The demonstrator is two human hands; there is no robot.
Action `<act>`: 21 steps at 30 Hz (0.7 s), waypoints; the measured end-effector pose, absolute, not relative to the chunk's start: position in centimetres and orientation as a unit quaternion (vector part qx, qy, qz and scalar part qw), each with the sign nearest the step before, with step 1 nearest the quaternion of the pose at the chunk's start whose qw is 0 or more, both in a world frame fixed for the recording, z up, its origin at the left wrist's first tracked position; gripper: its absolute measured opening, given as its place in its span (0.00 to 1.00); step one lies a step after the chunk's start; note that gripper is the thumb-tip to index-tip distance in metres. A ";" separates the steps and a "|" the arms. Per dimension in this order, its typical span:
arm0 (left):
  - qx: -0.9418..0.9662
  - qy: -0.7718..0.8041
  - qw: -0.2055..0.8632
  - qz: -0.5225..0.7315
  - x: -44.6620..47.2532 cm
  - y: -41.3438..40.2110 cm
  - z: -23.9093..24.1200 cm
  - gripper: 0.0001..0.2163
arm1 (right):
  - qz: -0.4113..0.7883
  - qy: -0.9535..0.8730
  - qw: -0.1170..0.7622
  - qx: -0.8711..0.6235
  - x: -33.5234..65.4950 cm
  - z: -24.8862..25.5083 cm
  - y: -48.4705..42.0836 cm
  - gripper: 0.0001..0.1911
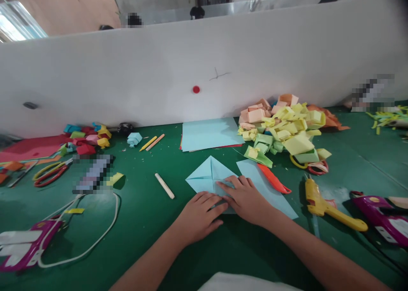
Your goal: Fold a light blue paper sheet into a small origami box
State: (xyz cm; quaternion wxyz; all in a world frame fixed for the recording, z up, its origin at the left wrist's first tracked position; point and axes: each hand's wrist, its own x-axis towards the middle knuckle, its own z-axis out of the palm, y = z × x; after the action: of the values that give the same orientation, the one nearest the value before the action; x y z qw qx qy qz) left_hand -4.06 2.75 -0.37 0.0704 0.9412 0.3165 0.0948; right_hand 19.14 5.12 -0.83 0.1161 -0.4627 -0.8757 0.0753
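Note:
A light blue paper square (208,174), partly folded with creases meeting at its middle, lies on the green table (149,223). My left hand (197,216) lies flat on the near edge of the paper, fingers stretched out. My right hand (245,197) presses down on the fold beside it, fingers flat and pointing left. A second light blue sheet (270,193) lies under my right wrist.
A stack of blue sheets (210,134) lies behind the fold. A heap of folded paper pieces (283,125) is at right, with scissors (314,167), an orange cutter (273,178), glue guns (331,208) (382,216). A white stick (164,185), red scissors (51,174), a glue gun (28,244) lie left. A white wall (127,70) stands behind.

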 end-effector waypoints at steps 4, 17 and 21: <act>0.933 0.340 0.067 0.100 -4.5 2.9 -0.1 0.14 | 0.079 -0.867 0.130 -0.474 18.7 -0.5 4.9 0.21; 0.914 0.391 0.050 0.100 -5.6 3.6 0.4 0.24 | 0.185 -0.855 0.205 -0.439 19.2 0.0 5.4 0.16; 0.920 0.376 0.036 0.102 -5.6 3.6 0.1 0.24 | 0.212 -0.844 0.214 -0.444 19.3 0.2 5.4 0.15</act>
State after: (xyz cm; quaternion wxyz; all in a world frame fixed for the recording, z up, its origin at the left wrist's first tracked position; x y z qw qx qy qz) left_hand -5.61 3.60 0.15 0.0365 0.9204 0.3755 0.1022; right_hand 19.28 5.42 0.16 0.2140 -0.4437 -0.8442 0.2116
